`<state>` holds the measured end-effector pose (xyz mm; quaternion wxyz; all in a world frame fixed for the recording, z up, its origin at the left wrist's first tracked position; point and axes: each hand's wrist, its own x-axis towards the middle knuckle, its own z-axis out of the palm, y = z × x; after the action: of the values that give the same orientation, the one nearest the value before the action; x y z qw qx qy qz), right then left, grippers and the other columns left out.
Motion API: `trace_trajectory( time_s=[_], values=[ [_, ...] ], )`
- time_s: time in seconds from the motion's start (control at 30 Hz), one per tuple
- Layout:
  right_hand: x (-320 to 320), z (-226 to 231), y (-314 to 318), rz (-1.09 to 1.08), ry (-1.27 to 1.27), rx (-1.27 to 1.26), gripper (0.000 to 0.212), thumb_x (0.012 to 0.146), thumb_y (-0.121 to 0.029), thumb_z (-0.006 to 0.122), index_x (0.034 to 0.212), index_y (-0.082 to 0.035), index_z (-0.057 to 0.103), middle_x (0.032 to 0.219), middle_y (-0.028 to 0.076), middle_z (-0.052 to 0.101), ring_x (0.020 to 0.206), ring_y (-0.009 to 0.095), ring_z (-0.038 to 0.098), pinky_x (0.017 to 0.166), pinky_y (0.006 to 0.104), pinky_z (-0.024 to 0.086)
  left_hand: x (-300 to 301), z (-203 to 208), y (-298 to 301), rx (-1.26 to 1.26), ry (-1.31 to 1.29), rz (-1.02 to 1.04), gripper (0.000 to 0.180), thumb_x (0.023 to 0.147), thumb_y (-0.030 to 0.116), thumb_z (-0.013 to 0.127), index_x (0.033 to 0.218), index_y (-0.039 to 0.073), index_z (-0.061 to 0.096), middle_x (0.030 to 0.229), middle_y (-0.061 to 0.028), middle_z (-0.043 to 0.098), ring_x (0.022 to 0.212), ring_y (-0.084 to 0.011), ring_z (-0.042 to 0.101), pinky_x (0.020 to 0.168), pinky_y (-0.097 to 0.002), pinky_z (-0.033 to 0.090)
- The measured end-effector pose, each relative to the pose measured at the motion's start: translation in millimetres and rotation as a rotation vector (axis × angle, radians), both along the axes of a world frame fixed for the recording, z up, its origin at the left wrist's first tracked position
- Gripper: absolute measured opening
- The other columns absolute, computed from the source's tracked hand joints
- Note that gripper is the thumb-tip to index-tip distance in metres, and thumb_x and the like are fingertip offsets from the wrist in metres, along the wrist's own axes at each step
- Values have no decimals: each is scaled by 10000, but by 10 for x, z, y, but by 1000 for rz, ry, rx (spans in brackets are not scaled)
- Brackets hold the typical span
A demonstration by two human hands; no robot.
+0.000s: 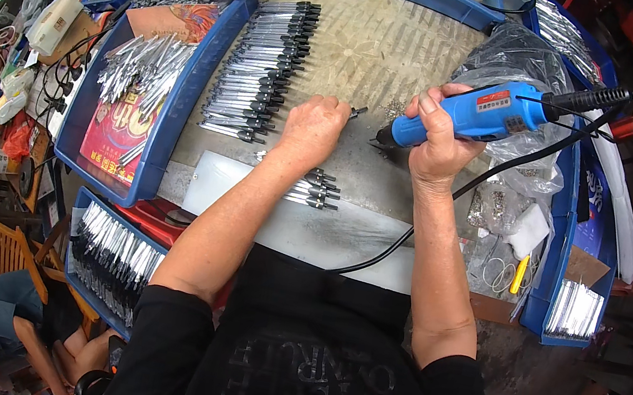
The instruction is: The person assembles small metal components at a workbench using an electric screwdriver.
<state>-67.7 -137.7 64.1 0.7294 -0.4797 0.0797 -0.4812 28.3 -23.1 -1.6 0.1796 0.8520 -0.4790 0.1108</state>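
Observation:
My right hand (439, 139) is wrapped round a blue electric screwdriver (479, 114), its dark nose tilted down to the left near the tabletop. My left hand (316, 126) is closed on a slim rod-like part (359, 111); only its dark end sticks out past the fingers, pointing toward small loose screws (393, 111). Left of that hand, a long row of silver rods with black ends (258, 73) lies side by side. A few similar rods (313, 190) rest near my left forearm, by a pale board (222, 181).
Blue trays of silver parts (230, 38) stand at left, with another tray (106, 262) below. A blue tray (537, 313) runs along the right. Clear plastic bags (518, 64) and a yellow-handled tool (520, 274) lie at right. A black cable (490, 173) crosses the table. Another person (16, 314) bends at lower left.

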Motion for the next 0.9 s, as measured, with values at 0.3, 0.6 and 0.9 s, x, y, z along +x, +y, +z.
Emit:
trace_trajectory(
  time_s=[0.3,0.6,0.9],
  values=[
    [-26,-54,-35,-14,-14,5,295,655,15,610,912,8,467,731,66,516,601,134,532,533,281,474,-39,109,61,98,26,-42,84,677,15,511,751,26,550,784,-119,570,792,-285,567,640,-367,489],
    [-78,-96,-85,-49,-78,26,310,660,5,622,927,13,465,730,65,521,596,135,535,536,280,478,20,78,125,-53,209,58,100,736,127,598,757,49,539,736,-115,553,719,-309,550,622,-397,437],
    [-92,-130,-118,-49,-94,73,316,649,17,611,929,22,464,720,66,524,595,133,534,536,273,473,19,108,93,-27,151,34,122,743,144,598,749,47,523,732,-112,545,715,-305,549,611,-393,435]
  ],
)
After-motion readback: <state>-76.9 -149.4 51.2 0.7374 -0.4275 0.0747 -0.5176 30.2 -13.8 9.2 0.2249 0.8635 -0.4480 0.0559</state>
